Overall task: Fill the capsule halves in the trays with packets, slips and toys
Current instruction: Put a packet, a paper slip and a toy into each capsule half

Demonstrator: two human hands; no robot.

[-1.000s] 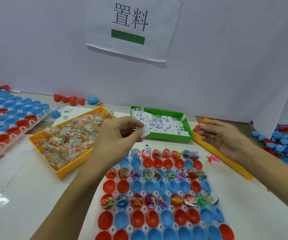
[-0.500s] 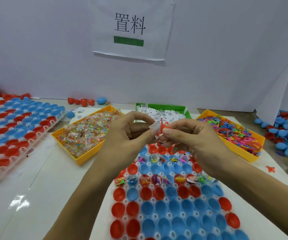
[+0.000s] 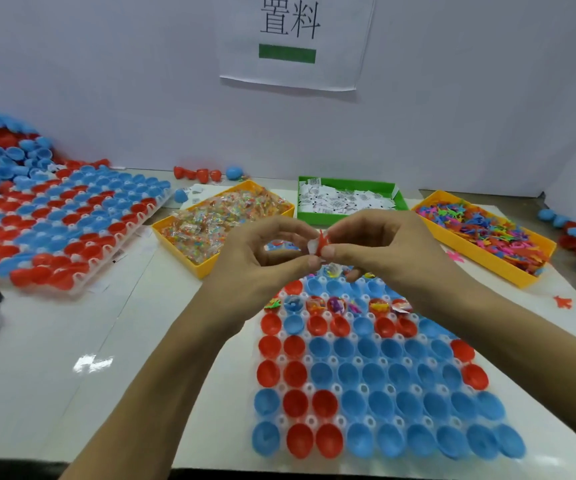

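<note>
Head view: nearest, the capsule tray point(image 3: 366, 389) of red and blue halves; above its far rows left hand point(image 3: 262, 254) pinches a white slip point(image 3: 313, 246), right hand point(image 3: 380, 247) pinches a red toy point(image 3: 323, 241); beyond, wall sign point(image 3: 291, 39) reads 置料

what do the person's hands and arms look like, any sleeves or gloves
Both arms are bare as far up as the frame shows: no sleeves in view. The left hand and right hand wear no gloves, and no rings, watch or wristbands show. Nails look short and unpainted. No marks or tattoos are visible on the forearms.
</note>
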